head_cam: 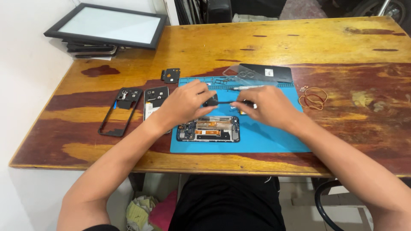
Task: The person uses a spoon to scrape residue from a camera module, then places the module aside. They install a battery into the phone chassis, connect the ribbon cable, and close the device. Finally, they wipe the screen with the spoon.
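While a black phone frame (pixel 115 112) lay left of the blue mat (pixel 261 137), the left hand (pixel 185 102) pinched a small black part (pixel 210 101) above the opened phone (pixel 208 129) on the mat; the right hand (pixel 269 106) gripped a thin tool (pixel 239 102) touching that part.

A black-framed rectangular screen panel (pixel 107 25) with a pale, blank face rests tilted on a stack of dark flat panels (pixel 90 49) at the table's far left corner. At the far edge of the blue mat lies a black phone back cover (pixel 267 72) bearing a small white rectangular label (pixel 268 72), partly under a clear phone case (pixel 244 76)
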Motion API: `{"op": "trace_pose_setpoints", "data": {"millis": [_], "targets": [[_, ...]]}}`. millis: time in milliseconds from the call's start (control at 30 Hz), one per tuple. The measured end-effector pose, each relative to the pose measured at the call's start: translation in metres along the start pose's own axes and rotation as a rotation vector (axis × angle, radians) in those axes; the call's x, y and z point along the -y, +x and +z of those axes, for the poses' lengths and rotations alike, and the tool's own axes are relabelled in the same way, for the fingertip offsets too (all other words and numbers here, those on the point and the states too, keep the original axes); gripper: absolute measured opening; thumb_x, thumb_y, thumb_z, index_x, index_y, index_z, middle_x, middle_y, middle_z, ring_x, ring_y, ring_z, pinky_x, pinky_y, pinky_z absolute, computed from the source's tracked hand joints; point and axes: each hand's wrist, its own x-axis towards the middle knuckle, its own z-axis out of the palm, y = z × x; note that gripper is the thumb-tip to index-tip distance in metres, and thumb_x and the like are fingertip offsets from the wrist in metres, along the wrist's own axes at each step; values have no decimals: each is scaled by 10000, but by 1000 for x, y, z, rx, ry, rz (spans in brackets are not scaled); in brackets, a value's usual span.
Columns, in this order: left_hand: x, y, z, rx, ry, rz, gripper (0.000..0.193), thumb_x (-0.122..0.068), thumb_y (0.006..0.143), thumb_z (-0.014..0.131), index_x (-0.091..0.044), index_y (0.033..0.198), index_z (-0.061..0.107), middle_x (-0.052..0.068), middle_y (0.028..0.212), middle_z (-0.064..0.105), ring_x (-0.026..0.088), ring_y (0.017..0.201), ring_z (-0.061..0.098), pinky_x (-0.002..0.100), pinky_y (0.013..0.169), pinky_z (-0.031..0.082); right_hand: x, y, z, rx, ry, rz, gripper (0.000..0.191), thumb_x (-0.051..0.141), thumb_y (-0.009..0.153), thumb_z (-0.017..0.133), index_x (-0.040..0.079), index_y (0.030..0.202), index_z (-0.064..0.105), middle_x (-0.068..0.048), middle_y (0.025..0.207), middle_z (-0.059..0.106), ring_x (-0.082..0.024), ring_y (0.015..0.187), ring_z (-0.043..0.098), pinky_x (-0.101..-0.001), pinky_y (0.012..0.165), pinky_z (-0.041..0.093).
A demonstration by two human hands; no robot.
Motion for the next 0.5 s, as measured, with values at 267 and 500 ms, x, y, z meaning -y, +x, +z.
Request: {"op": "trace_pose_setpoints", "data": {"millis": [267,500], "targets": [[2,2,-1,-8,-2,-16,348,-256,856,828,-13,1070,701,106,956,633,310,933,627,423,813,538,-3,1,-2,-28,5,9,209,297,896,750,89,876,753,-107,769,728,-339,669,681,-450,570,515],[-2,4,3,19,-28,0,337,-242,868,824,-8,1076,699,115,943,625,316,931,630,422,810,534,6,1,4,8,-68,27,225,289,919,763,70,869,747,-118,770,724,-355,648,664,-459,557,500]]}}
